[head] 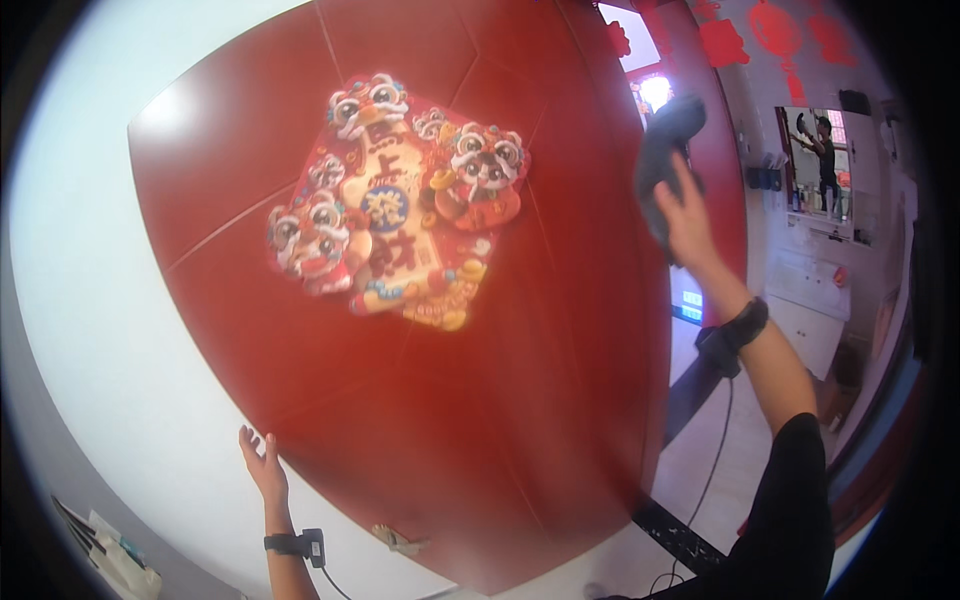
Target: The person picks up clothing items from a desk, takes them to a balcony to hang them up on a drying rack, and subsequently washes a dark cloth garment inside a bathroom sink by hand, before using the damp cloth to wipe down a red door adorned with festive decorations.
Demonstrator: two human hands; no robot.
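A dark grey cloth [660, 176] is bunched in my right hand [686, 217], raised beside the right edge of a red door [480, 405]. The cloth is somewhat blurred, and whether it touches the door cannot be told. Lower down, my left hand [266, 465] has its fingers apart and holds nothing. It is near the door's left edge and the white wall; contact is unclear. On the door's upper part is a diamond-shaped paper decoration [386, 206] with lion-dance figures and writing.
A small gold-coloured fitting [399, 538] shows low on the door. Beyond it at right are a mirror [814, 161] with a person's reflection and a white washbasin cabinet [806, 322]. A black cable [720, 450] hangs from my right wristband. A pale bag [124, 562] is at lower left.
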